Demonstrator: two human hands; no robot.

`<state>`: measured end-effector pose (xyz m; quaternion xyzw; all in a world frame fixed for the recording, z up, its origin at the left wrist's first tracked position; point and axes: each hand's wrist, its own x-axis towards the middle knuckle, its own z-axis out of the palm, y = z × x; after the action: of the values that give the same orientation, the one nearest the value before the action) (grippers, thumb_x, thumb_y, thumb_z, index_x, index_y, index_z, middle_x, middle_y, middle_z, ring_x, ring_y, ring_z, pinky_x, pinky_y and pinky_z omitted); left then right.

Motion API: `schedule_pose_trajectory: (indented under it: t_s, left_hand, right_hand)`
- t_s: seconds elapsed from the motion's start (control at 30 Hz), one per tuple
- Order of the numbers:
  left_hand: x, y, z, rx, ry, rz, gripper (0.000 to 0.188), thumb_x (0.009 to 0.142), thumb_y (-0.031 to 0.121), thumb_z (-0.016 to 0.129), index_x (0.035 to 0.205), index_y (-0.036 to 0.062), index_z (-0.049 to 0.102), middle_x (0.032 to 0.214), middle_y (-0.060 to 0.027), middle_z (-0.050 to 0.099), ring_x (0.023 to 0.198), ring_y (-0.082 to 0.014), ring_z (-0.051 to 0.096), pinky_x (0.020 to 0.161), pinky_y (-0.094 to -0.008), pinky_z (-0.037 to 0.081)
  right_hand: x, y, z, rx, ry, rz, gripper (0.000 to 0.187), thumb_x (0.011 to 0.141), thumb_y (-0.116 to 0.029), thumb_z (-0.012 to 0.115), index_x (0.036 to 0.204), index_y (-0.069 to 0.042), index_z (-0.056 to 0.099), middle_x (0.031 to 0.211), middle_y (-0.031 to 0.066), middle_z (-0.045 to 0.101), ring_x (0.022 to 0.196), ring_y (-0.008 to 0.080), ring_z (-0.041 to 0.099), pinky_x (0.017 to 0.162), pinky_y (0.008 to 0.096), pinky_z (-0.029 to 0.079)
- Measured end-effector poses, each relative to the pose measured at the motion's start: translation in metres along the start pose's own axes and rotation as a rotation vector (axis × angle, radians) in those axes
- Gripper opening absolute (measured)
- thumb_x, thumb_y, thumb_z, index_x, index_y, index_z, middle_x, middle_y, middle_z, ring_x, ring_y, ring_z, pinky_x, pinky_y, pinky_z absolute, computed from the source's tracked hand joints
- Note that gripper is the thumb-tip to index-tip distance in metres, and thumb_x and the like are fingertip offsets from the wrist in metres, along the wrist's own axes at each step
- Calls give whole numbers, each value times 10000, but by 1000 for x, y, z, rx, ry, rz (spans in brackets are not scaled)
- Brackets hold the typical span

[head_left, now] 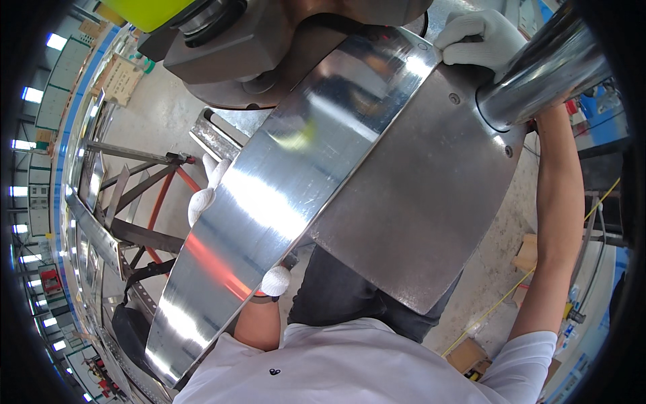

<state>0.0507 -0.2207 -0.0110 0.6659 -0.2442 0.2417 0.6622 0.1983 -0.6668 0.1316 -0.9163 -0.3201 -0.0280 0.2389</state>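
Gloved fingers (205,182) grip opposite ends of metal strip (269,202).

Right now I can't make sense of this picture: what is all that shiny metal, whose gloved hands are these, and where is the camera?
The camera sits on a person's head and looks down, so the white shirt at the bottom is their own and straight edges bend toward the rim. There is no robot here; a person works with two hands in white gloves. The long curved strip of polished sheet metal runs from lower left to upper right. The left hand grips its left edge, with a thumb showing at the lower edge. The right hand holds its far end at the top. The strip lies over a duller grey metal plate, part of a machine with a shiny steel roller at upper right. Below is a workshop floor with metal frames on the left.
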Motion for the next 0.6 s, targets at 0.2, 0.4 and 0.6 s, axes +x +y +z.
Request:
schedule_pose_trajectory:
  t_s: [0.2,0.4,0.6]
  left_hand:
    - [-2,-5,2,28,20,-1,983,910,656,806,1652,202,348,1776,-292,313,1613,-473,383,1267,-642,453]
    - [-10,1,-7,27,151,-51,1336,671,826,919,1639,108,341,1688,-327,372,1570,-481,411,1277,-628,415]
    - [-6,-3,3,-60,126,-83,1377,649,824,946,1644,91,338,1657,-331,403,1551,-483,432,1277,-625,410]
  right_hand:
    - [-5,4,2,50,-1,-30,98,935,-71,835,1006,-8,861,920,65,762,849,152,717,804,304,551]
    - [26,12,23,70,-12,-110,121,909,-76,842,1008,-11,864,936,76,783,854,157,727,812,305,568]
    - [-4,0,1,0,10,-20,133,898,-76,850,1013,-12,868,935,74,792,860,159,732,821,299,575]
